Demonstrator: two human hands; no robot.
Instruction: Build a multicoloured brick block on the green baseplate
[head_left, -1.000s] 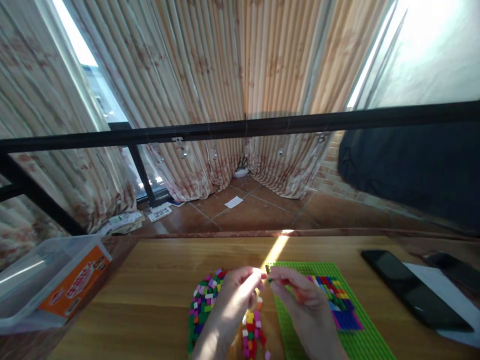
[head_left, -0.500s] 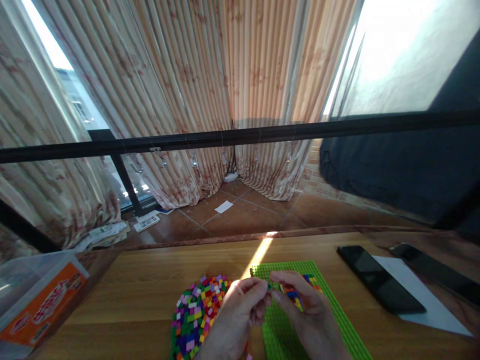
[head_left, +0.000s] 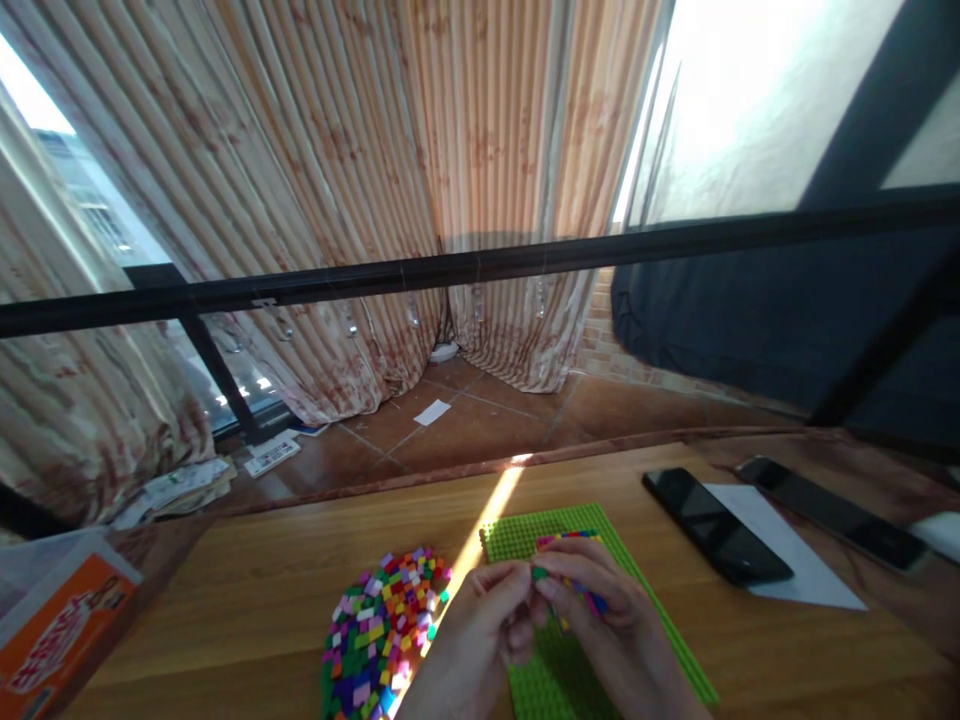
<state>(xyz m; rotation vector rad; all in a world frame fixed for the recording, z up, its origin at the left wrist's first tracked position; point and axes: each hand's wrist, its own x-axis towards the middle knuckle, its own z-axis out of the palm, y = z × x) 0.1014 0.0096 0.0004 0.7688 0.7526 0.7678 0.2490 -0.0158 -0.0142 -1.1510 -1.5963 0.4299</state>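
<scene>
Over the green baseplate (head_left: 543, 522), my left hand (head_left: 484, 625) and my right hand (head_left: 604, 615) meet at the fingertips. Between them is a small dark green brick (head_left: 539, 574), pinched by the thumb and fingers of both hands. Other tiny parts in the fingers are too small to make out. Behind my right hand, a patch of coloured bricks (head_left: 596, 602) sits on the baseplate, mostly covered by the fingers. To the left of my left hand lies a heap of loose multicoloured bricks (head_left: 375, 625).
A black phone (head_left: 716, 525) rests partly on white paper (head_left: 814, 580) at the right, with another dark phone (head_left: 832, 512) beyond it. At the left stands a clear plastic box with an orange label (head_left: 60, 635). A dark rail (head_left: 480, 265) crosses beyond the wooden table (head_left: 247, 570).
The view has turned slightly to the right, so everything sits further left. Both hands stay together at the fingertips, and the green brick now shows more clearly between them.
</scene>
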